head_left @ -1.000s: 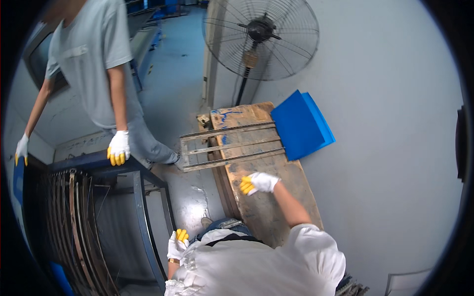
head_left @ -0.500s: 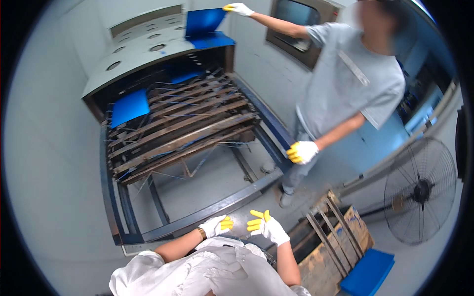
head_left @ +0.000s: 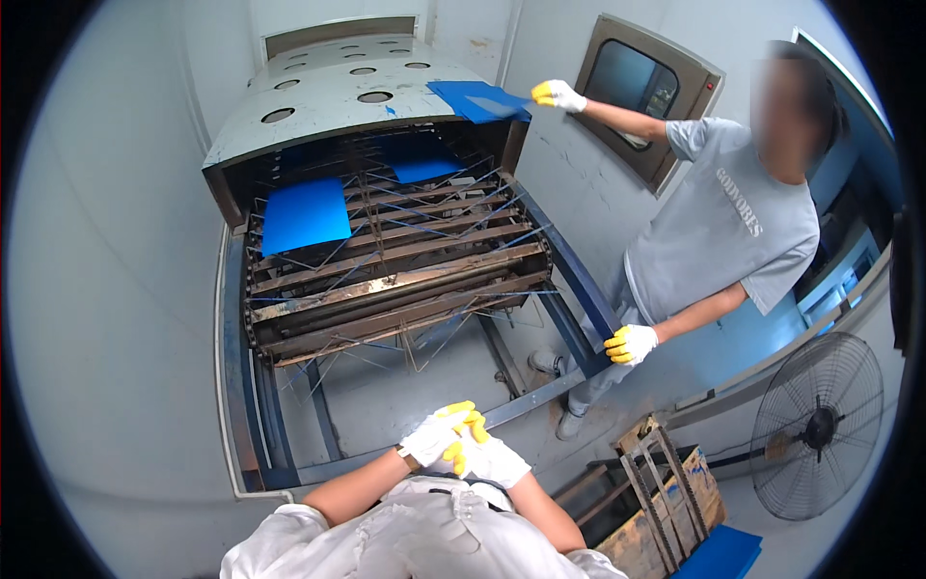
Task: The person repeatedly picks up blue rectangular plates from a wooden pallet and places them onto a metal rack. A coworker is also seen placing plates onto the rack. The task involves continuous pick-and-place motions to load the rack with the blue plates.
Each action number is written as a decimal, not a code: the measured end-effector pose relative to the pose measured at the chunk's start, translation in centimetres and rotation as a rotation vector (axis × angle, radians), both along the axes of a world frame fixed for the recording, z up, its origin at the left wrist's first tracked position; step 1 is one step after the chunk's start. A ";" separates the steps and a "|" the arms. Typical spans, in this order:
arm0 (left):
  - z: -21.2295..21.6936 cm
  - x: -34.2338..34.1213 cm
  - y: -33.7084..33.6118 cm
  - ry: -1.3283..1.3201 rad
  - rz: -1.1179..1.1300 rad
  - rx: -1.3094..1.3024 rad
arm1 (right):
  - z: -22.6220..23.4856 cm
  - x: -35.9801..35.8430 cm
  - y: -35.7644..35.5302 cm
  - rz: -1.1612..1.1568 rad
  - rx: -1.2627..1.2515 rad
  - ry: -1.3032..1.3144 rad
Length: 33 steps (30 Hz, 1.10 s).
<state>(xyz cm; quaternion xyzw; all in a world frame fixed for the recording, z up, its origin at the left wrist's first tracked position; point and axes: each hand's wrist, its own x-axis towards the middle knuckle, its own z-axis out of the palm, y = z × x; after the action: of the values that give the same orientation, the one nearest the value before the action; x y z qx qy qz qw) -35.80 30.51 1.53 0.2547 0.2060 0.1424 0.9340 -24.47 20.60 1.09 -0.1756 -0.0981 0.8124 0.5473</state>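
Observation:
My left hand (head_left: pixel 430 439) and my right hand (head_left: pixel 492 461), in white gloves with yellow fingertips, meet in front of my waist. Their fingers overlap; the left fingers stretch out and the right ones stand apart, both open with nothing visible in them. Beyond them stands a metal frame with a slatted chain conveyor (head_left: pixel 405 275) leading into a pale, curved hood. One blue sheet (head_left: pixel 307 216) lies on the slats at left, and another blue sheet (head_left: pixel 424 170) lies partly under the hood. Blue sheets (head_left: pixel 473 100) also rest on the hood's right corner.
At right a co-worker (head_left: pixel 723 212) in grey reaches a gloved hand toward the hood's sheets; the other rests on the frame's rail (head_left: pixel 579 289). A black fan (head_left: pixel 818 425) stands at lower right, near a wooden crate (head_left: pixel 709 492) and a blue stack (head_left: pixel 723 555). A window panel is on the wall.
My hands have come together from apart. The blue sheet the co-worker held upright now lies down on the hood, with the hand just beside it. My view has shifted.

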 end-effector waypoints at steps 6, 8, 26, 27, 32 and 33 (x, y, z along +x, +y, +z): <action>0.7 -2.5 1.1 -0.100 0.226 -0.236 | 1.4 -3.8 5.4 0.016 0.812 -1.671; -4.0 -2.9 2.2 -0.257 0.253 -0.188 | 2.2 -5.3 7.5 0.082 0.793 -1.596; -9.7 -19.3 10.7 0.076 0.374 -0.520 | 1.5 -11.2 31.7 0.093 0.017 -0.218; -10.3 -19.2 10.6 0.053 0.383 -0.530 | 0.9 -11.9 33.6 0.045 0.056 -0.177; -10.6 -18.6 11.0 0.012 0.446 -0.575 | -1.2 -16.5 41.5 -0.187 -0.110 -0.055; -11.4 -18.7 11.0 0.014 0.475 -0.558 | 0.0 -17.1 42.6 -0.189 -0.107 -0.025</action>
<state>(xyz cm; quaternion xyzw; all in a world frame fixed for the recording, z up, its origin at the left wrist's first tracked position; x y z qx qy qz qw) -54.48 41.54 -9.82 -0.0638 0.2967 0.2917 0.9071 -41.59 63.15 1.08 -0.2232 -0.0446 0.7590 0.6101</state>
